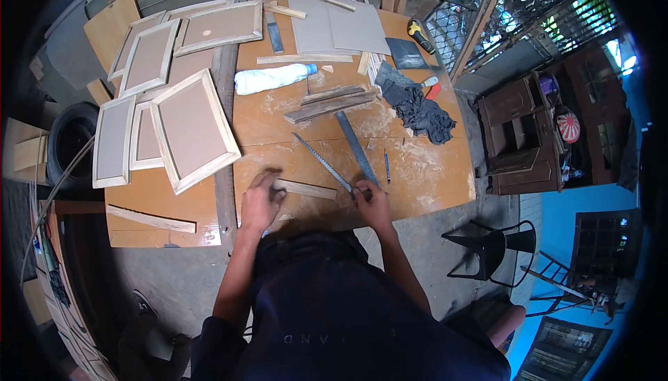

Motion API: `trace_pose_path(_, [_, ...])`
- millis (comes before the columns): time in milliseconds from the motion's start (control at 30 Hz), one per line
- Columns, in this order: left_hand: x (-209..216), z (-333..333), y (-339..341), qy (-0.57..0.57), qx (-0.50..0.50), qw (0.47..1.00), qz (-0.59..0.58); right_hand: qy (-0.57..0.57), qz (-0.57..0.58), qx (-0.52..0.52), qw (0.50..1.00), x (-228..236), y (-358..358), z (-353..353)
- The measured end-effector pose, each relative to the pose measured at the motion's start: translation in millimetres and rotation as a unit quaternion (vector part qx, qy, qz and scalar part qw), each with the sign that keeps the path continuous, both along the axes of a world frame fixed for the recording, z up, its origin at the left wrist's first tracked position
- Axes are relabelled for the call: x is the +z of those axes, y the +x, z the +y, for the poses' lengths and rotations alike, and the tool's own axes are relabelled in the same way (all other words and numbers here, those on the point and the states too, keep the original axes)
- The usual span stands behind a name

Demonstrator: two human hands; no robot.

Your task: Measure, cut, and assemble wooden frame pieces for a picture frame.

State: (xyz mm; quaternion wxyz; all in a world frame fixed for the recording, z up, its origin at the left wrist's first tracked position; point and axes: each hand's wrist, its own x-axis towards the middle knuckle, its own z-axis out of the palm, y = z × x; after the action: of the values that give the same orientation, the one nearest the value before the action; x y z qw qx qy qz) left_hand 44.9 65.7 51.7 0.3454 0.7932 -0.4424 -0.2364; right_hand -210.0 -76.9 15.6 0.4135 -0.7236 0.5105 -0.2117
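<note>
On the orange-brown wooden table (pixel 424 189), my left hand (pixel 260 202) has its fingers curled at the left end of a short pale wooden strip (pixel 306 189). My right hand (pixel 374 205) pinches the near end of a thin, toothed saw blade (pixel 320 160), which slants away to the far left. A dark flat metal bar (pixel 353 143) lies beside the blade, its near end running up to my right fingers. To the right rests a slim dark pen or pencil (pixel 387 165). Two dark, rough wooden pieces (pixel 330 105) lie beyond the blade.
Several wooden frames with brown panels (pixel 195 130) cover the left side. Farther back are a white bottle with a blue cap (pixel 275 79), grey boards (pixel 341 27) and a yellow-black tool (pixel 420 36). A crumpled black cloth (pixel 421 111) sits at the right, amid sawdust.
</note>
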Motion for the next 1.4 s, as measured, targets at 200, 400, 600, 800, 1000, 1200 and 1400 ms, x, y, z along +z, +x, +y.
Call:
trace_pose_path(200, [-9.0, -15.4, -15.4, -0.018, -0.104, 0.994, -0.01, -0.089, 0.029, -0.015, 0.996, 10.5, -11.1, -16.6])
trace_pose_path(400, [-23.3, -16.3, -23.1, -0.014, -0.137, 0.99, -0.037, -0.124, 0.057, 0.006, 0.991, -1.1, -21.2, -6.7])
trace_pose_path(600, [-24.4, -18.4, -20.0, -0.048, -0.134, 0.986, -0.088, -0.158, 0.062, 0.043, 0.985, -5.3, -11.5, 1.5])
trace_pose_path(800, [-21.0, -29.6, -11.3, -0.026, -0.115, 0.991, -0.068, -0.182, 0.025, 0.092, 0.979, 8.0, 27.2, -26.8])
trace_pose_path(1000, [-24.2, -32.9, 2.6, -0.051, -0.1, 0.987, -0.114, -0.271, 0.024, 0.182, 0.945, 21.3, 109.8, -89.4])
trace_pose_path(1200, [-16.4, -42.8, 7.5, -0.044, 0.112, 0.992, -0.03, -0.388, 0.153, 0.265, 0.869, 4.1, 161.9, -126.3])
trace_pose_path(1400, [-25.8, -36.6, 11.5, -0.033, 0.102, 0.994, 0.018, -0.388, 0.151, 0.342, 0.842, 27.4, 171.0, -119.6])
